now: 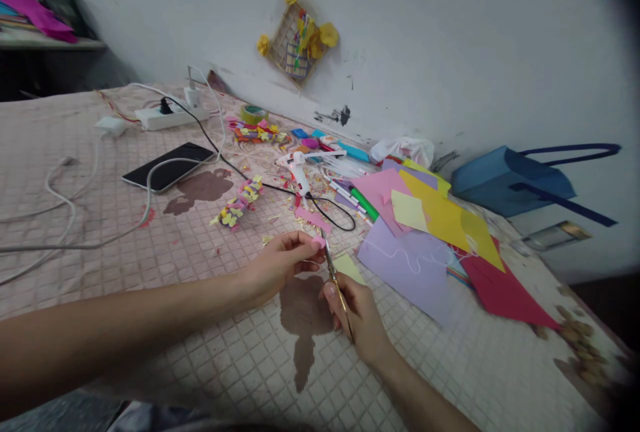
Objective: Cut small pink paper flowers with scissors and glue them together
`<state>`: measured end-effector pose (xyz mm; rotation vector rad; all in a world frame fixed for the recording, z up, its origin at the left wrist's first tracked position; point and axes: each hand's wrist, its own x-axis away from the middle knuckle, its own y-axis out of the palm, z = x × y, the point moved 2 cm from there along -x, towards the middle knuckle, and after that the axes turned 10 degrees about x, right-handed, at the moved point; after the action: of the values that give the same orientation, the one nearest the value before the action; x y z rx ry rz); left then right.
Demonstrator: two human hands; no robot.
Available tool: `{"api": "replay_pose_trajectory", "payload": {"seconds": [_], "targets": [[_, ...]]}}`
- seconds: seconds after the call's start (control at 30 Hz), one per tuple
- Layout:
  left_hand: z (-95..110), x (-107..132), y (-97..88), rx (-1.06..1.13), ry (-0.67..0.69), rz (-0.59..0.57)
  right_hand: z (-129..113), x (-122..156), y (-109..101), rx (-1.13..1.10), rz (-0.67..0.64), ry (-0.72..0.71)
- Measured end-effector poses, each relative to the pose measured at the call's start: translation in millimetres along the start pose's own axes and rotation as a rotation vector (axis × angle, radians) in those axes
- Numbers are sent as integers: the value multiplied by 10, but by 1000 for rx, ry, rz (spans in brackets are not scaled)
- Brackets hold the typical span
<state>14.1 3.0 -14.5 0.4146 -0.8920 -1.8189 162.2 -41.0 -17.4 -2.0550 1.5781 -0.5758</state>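
your left hand (pixel 280 262) has thumb and fingers clamped on a small pink paper piece (pixel 318 243) at their tips; your right hand's fingers (pixel 361 295) curl around gold-handled metal scissors (pixel 332 271), their blades right beside the paper.

no readable text or numbers, faint marks (pixel 356 57) on the wall (pixel 450 39), illegible
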Motion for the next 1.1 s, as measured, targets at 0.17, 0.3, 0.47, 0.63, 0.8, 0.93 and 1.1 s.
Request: {"api": "replay_pose_trajectory", "payload": {"seconds": [0.17, 0.3, 0.47, 0.63, 0.8, 0.93, 1.1], "targets": [[10, 4, 4, -4, 2, -4, -4, 4, -3, 0, -6, -3], [13, 6, 4, -3, 6, -13, 6, 10, 3, -3, -6, 8], [11, 6, 7, -5, 0, -10, 30, 16, 3, -16, -2, 13], [21, 1, 6, -20, 16, -13, 22, 18, -5, -7, -15, 18], [36, -12, -2, -23, 31, -14, 25, 17, -10, 6, -15, 23], [41, -25, -7, -19, 28, 1, 28, 15, -22, 29, -18, 18], [60, -33, -7, -21, 36, 39, 13, 14, -36, 46, -18, 5]]}}
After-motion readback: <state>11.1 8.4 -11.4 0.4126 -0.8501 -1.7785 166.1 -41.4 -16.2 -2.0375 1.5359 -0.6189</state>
